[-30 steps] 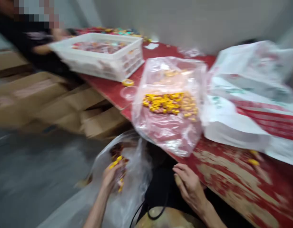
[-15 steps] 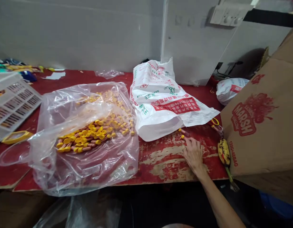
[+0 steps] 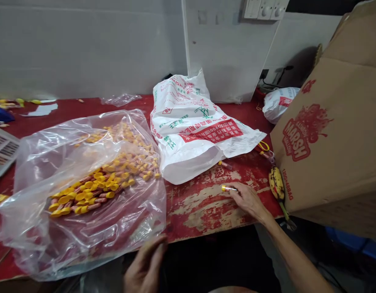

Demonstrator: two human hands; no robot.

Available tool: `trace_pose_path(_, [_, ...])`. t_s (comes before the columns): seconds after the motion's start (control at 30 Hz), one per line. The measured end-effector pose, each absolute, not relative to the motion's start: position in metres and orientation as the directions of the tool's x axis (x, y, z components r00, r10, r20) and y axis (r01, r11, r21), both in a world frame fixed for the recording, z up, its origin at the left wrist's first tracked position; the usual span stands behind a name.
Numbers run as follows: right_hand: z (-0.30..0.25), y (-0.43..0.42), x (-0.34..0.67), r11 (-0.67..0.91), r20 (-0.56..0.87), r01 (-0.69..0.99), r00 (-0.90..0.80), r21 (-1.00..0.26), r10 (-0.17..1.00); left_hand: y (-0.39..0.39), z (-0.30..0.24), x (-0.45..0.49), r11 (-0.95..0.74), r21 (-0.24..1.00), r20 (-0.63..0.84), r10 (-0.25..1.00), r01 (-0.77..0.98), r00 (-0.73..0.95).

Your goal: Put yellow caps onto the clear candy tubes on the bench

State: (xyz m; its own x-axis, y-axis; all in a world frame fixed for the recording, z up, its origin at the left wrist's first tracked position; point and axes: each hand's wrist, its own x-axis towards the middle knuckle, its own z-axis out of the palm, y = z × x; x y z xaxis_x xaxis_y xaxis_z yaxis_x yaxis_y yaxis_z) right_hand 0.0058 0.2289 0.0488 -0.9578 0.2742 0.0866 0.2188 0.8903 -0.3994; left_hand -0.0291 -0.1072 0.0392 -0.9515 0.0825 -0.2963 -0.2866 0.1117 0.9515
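My right hand (image 3: 248, 199) rests on the worn red table (image 3: 206, 207) and pinches a small yellow-capped tube (image 3: 228, 189) at its fingertips. Another such tube (image 3: 225, 164) lies just beyond, by the mouth of a white printed bag (image 3: 194, 126). My left hand (image 3: 147, 266) hangs at the table's near edge, fingers loosely curled and apart, holding nothing, right below a large clear plastic bag (image 3: 84, 195). Inside that bag lies a heap of yellow-capped tubes (image 3: 105, 179).
A big cardboard box (image 3: 331, 138) stands at the right, with a spotted banana (image 3: 276, 183) against its foot. A white crate's corner (image 3: 0, 148) shows at the left edge. A smaller white bag (image 3: 278, 103) sits at the back by the wall.
My right hand has pulled back toward me with one tube pinched in it. My left hand has come up into view at the table's edge. The view shifted slightly right.
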Motion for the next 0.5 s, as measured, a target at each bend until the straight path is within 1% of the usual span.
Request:
trace_pose_path(0.03, [0.057, 0.227, 0.013, 0.898, 0.044, 0.232, -0.963, -0.373, 0.267, -0.085, 0.037, -0.029, 0.125, 0.947, -0.317, 0.204, -0.297, -0.926])
trace_pose_path(0.07, [0.064, 0.224, 0.018, 0.916, -0.007, 0.264, -0.962, -0.301, 0.275, -0.065, 0.035, -0.028, 0.133, 0.941, -0.338, 0.327, -0.312, -0.882])
trace_pose_path(0.1, [0.068, 0.22, 0.022, 0.934, -0.063, 0.288, -0.958, -0.209, 0.281, -0.047, 0.032, -0.026, 0.127, 0.935, -0.353, 0.424, -0.331, -0.834])
trace_pose_path(0.13, [0.07, 0.215, 0.024, 0.948, -0.118, 0.297, -0.952, -0.115, 0.284, -0.032, 0.028, -0.023, 0.118, 0.93, -0.358, 0.498, -0.348, -0.79])
trace_pose_path(0.17, [0.069, 0.21, 0.025, 0.957, -0.171, 0.288, -0.946, -0.041, 0.277, -0.022, 0.024, -0.02, 0.111, 0.93, -0.352, 0.54, -0.35, -0.765])
trace_pose_path(0.2, [0.066, 0.205, 0.025, 0.963, -0.216, 0.27, -0.94, 0.006, 0.265, -0.016, 0.019, -0.018, 0.109, 0.934, -0.341, 0.563, -0.341, -0.753])
trace_pose_path(0.27, [0.057, 0.195, 0.022, 0.973, -0.269, 0.227, -0.935, 0.044, 0.23, -0.012, 0.012, -0.016, 0.125, 0.937, -0.336, 0.583, -0.327, -0.74])
trace_pose_path(0.4, [0.042, 0.181, 0.018, 0.983, -0.242, 0.171, -0.953, 0.069, 0.183, -0.016, 0.01, -0.019, 0.142, 0.897, -0.424, 0.543, -0.418, -0.725])
trace_pose_path(0.5, [0.041, 0.178, 0.017, 0.985, -0.222, 0.157, -0.96, 0.073, 0.17, -0.009, 0.018, -0.024, 0.109, 0.867, -0.471, 0.502, -0.487, -0.725])
